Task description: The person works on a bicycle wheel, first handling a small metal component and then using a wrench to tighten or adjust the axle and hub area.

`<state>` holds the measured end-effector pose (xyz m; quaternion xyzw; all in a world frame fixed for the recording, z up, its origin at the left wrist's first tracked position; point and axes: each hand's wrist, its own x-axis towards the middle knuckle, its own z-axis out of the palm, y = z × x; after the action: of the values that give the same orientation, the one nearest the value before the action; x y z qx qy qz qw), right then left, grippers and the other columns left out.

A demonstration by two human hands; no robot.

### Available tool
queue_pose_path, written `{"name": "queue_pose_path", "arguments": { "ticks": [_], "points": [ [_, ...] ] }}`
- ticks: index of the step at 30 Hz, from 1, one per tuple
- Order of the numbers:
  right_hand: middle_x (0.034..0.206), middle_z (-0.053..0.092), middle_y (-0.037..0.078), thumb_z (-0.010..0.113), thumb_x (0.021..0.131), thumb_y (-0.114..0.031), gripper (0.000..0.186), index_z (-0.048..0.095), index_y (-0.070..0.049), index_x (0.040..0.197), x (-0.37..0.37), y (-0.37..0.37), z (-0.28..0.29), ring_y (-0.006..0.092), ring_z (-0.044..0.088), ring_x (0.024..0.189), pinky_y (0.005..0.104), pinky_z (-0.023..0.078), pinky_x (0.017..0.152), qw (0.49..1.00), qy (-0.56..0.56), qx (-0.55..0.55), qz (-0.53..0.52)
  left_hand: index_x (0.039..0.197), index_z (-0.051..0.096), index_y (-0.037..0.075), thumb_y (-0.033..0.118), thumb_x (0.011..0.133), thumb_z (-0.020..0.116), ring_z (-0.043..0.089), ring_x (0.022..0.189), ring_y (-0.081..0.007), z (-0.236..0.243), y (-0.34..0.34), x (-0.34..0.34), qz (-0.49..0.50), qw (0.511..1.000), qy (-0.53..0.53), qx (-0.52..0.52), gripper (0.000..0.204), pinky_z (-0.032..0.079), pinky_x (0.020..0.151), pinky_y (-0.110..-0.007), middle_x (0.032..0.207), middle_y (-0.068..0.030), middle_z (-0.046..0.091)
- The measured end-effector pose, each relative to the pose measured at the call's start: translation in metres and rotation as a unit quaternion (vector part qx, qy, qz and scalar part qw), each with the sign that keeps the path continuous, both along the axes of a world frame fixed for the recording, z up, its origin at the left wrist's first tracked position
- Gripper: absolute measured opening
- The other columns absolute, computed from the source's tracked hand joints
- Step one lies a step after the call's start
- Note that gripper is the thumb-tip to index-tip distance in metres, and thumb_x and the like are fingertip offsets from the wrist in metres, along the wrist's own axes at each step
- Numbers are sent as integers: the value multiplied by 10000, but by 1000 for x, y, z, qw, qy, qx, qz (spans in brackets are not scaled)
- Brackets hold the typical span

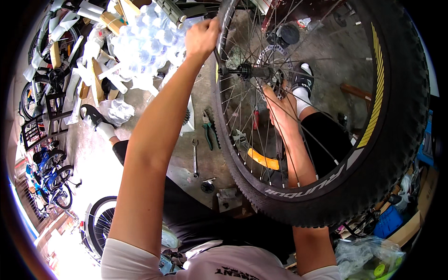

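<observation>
A bicycle wheel [405, 140] with a knobby black tyre stands tilted in front of me, over my leg. My left hand [202, 41] is closed in a fist at the wheel's left side, around the upper end of a dark wrench [218, 59]. That wrench reaches down to the axle end beside the hub [243, 71]. Behind the spokes, my right hand [282, 106] curls its fingers at the hub's other side, by the brake disc [261, 88]. What those fingers grip is partly hidden by spokes.
On the floor lie green-handled pliers [210, 129], a combination wrench [195, 158] and an orange-handled adjustable wrench [262, 159]. Plastic-wrapped clutter [149, 42] fills the far left. Several bicycles [51, 177] stand at left; a blue basket [388, 221] sits at right.
</observation>
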<state>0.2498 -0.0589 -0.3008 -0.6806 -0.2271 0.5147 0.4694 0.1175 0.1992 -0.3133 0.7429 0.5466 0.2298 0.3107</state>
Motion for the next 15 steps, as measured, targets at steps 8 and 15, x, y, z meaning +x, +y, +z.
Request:
{"name": "queue_pose_path", "arguments": {
  "ticks": [8, 15],
  "points": [
    [803, 608, 51, 646, 929, -268, 284, 597, -7, 1031, 1, 1, 10, 154, 553, 705, 335, 460, 630, 997, -37, -18, -59, 830, 768, 1, 710, 1003, 255, 643, 722, -297, -41, -96, -59, 69, 981, 50, -176, 892, 490, 799, -436, 642, -158, 625],
    [902, 647, 44, 701, 896, -175, 267, 618, 13, 1069, 5, 1, 5, 130, 553, 800, 313, 457, 712, 998, 2, -17, -58, 1196, 647, -7, 420, 1041, 486, 677, 901, -431, 12, -213, -89, 23, 992, -45, -114, 482, 513, 813, -483, 954, -245, 705]
  ]
}}
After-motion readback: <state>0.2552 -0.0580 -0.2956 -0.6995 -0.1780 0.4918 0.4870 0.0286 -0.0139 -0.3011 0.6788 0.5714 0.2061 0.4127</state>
